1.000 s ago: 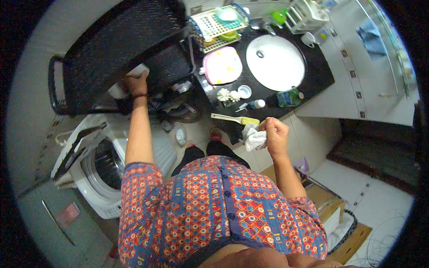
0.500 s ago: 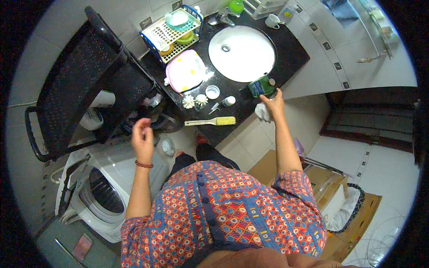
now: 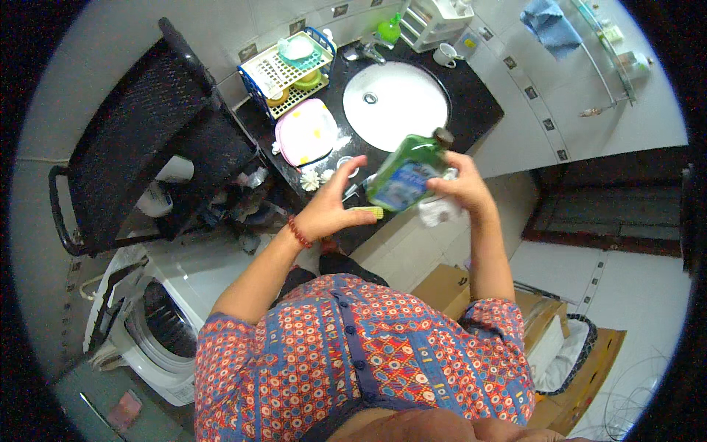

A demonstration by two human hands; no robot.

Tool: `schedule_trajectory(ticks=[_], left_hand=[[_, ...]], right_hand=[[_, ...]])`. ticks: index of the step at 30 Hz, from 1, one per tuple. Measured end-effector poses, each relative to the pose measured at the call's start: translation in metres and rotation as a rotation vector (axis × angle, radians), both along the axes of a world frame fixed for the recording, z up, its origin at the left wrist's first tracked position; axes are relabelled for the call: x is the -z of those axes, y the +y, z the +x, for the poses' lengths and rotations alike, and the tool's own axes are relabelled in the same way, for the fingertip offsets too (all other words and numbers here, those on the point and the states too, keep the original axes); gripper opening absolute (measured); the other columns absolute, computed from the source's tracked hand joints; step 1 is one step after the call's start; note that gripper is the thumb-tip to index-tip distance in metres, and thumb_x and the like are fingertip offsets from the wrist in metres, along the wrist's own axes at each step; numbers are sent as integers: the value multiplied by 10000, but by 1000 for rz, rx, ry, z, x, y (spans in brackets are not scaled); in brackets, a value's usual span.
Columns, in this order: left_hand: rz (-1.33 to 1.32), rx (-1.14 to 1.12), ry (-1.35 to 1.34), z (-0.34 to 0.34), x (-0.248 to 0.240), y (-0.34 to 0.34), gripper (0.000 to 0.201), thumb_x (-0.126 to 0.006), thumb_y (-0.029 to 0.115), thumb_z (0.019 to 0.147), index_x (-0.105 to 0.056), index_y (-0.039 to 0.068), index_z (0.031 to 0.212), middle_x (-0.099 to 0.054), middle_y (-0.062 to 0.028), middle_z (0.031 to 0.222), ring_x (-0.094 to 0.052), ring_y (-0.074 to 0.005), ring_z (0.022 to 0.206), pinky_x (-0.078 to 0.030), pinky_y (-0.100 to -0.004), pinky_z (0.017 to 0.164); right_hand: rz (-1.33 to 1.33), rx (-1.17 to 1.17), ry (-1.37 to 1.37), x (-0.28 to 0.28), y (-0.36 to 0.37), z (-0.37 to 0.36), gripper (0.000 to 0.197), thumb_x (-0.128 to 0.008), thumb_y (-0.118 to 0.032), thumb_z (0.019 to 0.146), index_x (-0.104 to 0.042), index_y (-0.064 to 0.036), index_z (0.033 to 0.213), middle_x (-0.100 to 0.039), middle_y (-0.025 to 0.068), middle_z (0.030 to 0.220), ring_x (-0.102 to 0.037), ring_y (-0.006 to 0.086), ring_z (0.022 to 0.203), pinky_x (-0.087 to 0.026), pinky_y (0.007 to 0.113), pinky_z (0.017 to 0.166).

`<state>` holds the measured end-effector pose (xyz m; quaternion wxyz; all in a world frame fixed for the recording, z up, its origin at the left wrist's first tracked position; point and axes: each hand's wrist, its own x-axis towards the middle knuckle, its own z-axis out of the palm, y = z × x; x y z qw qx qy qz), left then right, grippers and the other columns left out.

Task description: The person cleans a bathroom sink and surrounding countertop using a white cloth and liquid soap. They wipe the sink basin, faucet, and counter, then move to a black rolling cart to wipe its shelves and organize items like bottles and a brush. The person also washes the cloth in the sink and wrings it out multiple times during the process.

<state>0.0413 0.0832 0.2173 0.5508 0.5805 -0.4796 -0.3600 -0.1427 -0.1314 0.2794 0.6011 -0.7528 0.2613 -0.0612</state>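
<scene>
A green flat-sided bottle (image 3: 405,177) with a blue label and dark cap is held tilted above the counter's front edge. My right hand (image 3: 469,190) grips its side near the cap, with a crumpled white cloth (image 3: 439,212) hanging beneath the same hand. My left hand (image 3: 325,208) is open on the bottle's other side, thumb and fingers spread, apart from it. Past the left thumb shows the yellow bristle head of a brush (image 3: 368,213); the hand hides its handle. A white flower-shaped piece (image 3: 309,179) and a small round white container (image 3: 345,161) lie behind the left fingers.
A white oval sink (image 3: 394,88) is set in the black counter (image 3: 475,103). Left of it are a pink-edged tray (image 3: 303,132) and a two-tier rack (image 3: 269,72). A black shelf unit (image 3: 147,125) and washing machine (image 3: 166,346) stand at left, cardboard (image 3: 442,291) at lower right.
My right hand has lifted the green bottle off the counter and brought it nearer, tilted. My left hand has moved right toward it and opened.
</scene>
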Motion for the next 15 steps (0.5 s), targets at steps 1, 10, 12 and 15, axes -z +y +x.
schedule_trajectory(ticks=[1, 10, 12, 15], left_hand=[[-3, 57, 76, -1, -5, -8, 814, -806, 207, 687, -358, 14, 1338, -496, -131, 1279, -465, -227, 1201, -357, -356, 1022], [-55, -245, 366, 0, -9, 42, 585, -774, 196, 722, -470, -19, 1173, -617, -106, 1041, -606, -184, 942, -486, -325, 833], [-22, -366, 157, -1, -12, 44, 550, -777, 211, 708, -483, -16, 1113, -632, -140, 995, -628, -235, 905, -497, -346, 800], [118, -655, -246, 7, -31, 63, 479, -754, 243, 706, -470, 2, 1008, -628, -228, 886, -623, -397, 827, -498, -425, 728]], right_hand=[[-119, -82, -31, 4, 9, 12, 413, -772, -216, 671, -654, -7, 1007, -649, 23, 931, -573, 102, 837, -470, 265, 770], [648, 415, -610, -53, 77, 94, 359, -497, -364, 936, -612, -43, 1048, -626, 65, 926, -641, 200, 846, -530, 336, 769], [341, 155, -412, -2, 98, 111, 309, -531, -303, 932, -586, -53, 1105, -617, 80, 1038, -594, 212, 975, -477, 348, 840], [-346, 139, -391, -10, 143, 134, 331, -638, -97, 815, -553, -12, 1123, -590, 157, 1094, -555, 301, 1045, -445, 387, 874]])
